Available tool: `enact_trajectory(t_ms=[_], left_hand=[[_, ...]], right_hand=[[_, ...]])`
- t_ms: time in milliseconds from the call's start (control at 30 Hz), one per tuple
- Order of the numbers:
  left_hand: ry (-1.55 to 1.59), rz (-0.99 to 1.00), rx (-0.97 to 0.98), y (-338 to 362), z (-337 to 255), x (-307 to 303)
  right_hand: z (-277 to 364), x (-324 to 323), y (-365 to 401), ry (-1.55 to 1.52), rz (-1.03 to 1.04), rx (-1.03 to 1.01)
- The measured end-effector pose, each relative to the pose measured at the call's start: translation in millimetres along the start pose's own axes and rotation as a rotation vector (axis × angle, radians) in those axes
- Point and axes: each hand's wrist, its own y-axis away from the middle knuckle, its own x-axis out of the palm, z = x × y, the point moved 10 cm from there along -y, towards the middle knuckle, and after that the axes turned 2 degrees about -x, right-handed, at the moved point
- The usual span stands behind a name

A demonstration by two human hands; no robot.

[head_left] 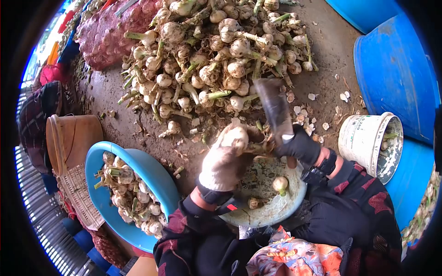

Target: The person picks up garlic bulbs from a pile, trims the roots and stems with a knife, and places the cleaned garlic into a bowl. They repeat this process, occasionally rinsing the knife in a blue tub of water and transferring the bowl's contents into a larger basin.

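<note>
My left hand, in a white glove, is closed around a garlic bulb; the bulb's stem side points toward my right hand and is blurred. In a black glove, my right hand grips a knife by its handle, the broad blade standing up and slightly smeared by motion. Both hands are above a shallow pale basin, in which a trimmed garlic bulb and a smaller brown piece lie. Just beyond my hands rises a large heap of garlic with cut stems and dirty roots.
At my left, a light-blue tub holds many garlic bulbs, beside a brown bucket and a crate. A pink mesh sack lies behind. Right: a white bucket and a blue drum. Root scraps litter the ground.
</note>
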Motion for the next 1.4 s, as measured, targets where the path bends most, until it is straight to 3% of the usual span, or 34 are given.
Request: enact_trajectory(t_ms=[67, 100, 133, 167, 200, 267, 333, 367, 433, 533, 567, 633, 667, 767, 833, 867, 933, 967, 1000, 1067, 1133, 1167, 1200, 1267, 1300, 1333, 1367, 1400], left_hand=[[0.339, -0.162, -0.184, 15, 15, -10], [0.166, -0.128, -0.310, 19, 28, -24], [-0.006, -0.091, -0.438, 25, 44, -39], [-0.034, -0.215, -0.376, 29, 44, -48], [-0.032, -0.212, -0.377, 28, 45, -45], [-0.135, -0.376, -0.263, 30, 29, -53], [-0.121, -0.420, -0.241, 31, 22, -54], [-0.202, -0.436, -0.197, 31, 17, -62], [-0.305, -0.417, -0.163, 36, 12, -64], [-0.366, -0.491, 0.015, 40, -13, -38], [-0.333, -0.513, 0.034, 45, -13, -49], [-0.285, -0.538, 0.044, 55, -10, -63], [-0.232, -0.556, 0.042, 61, -8, -68], [-0.253, -0.554, 0.100, 58, -18, -73], [-0.243, -0.552, 0.089, 58, -16, -76], [-0.288, -0.551, 0.062, 58, -15, -74], [-0.330, -0.542, 0.039, 54, -17, -64], [-0.267, -0.558, 0.123, 53, -28, -54], [-0.204, -0.575, 0.208, 54, -39, -48], [-0.196, -0.540, 0.244, 58, -62, -32], [-0.584, -0.447, 0.251, 59, -75, -16], [-1.164, -0.147, 0.336, 52, -79, 12], [-1.129, 0.184, -0.034, 50, -44, 15], [-1.161, 0.145, -0.034, 46, -27, 4], [-1.194, -0.062, 0.046, 41, -43, -24], [-1.687, -0.131, 0.449, 42, -71, -21], [-1.682, -0.581, 0.372, 37, -90, -85], [-1.834, -0.824, 0.212, 34, -106, -118]], right_hand=[[3, -21, -9, 0.213, 0.041, -0.120], [12, -24, -12, 0.365, 0.042, -0.167], [22, -24, -7, 0.285, 0.008, -0.223], [26, -22, -8, 0.353, 0.012, -0.292], [34, -19, -9, 0.423, 0.018, -0.364], [37, -22, -11, 0.427, -0.031, -0.345], [54, -35, -4, 0.436, -0.219, -0.460], [52, -31, -1, 0.435, -0.220, -0.460], [49, 1, 8, 0.220, 0.024, -0.540], [-21, 33, -5, 0.692, 0.249, 0.031], [-26, 34, -5, 0.691, 0.254, 0.027], [-13, 32, -7, 0.634, 0.151, -0.204], [-7, 30, -9, 0.759, 0.146, -0.149], [21, 23, -6, 0.733, -0.021, -0.233], [55, 15, 6, 0.352, -0.125, -0.369], [54, 16, 6, 0.354, -0.127, -0.367], [71, 26, 17, 0.307, -0.092, -0.651], [52, 41, 5, 0.432, 0.020, -0.505], [4, 50, -8, 0.581, 0.155, 0.004], [-30, 46, -15, 0.680, 0.154, 0.042], [-38, 44, -15, 0.637, 0.135, -0.037], [-44, 48, -19, 0.736, 0.198, -0.067], [-49, 44, -24, 0.725, 0.182, -0.059], [-48, 36, -24, 0.653, 0.170, -0.029], [-41, 33, -26, 0.554, 0.142, -0.098], [-40, 33, -25, 0.555, 0.145, -0.093], [-44, 30, -22, 0.495, 0.147, 0.066], [-51, 26, -20, 0.438, 0.145, 0.219]])
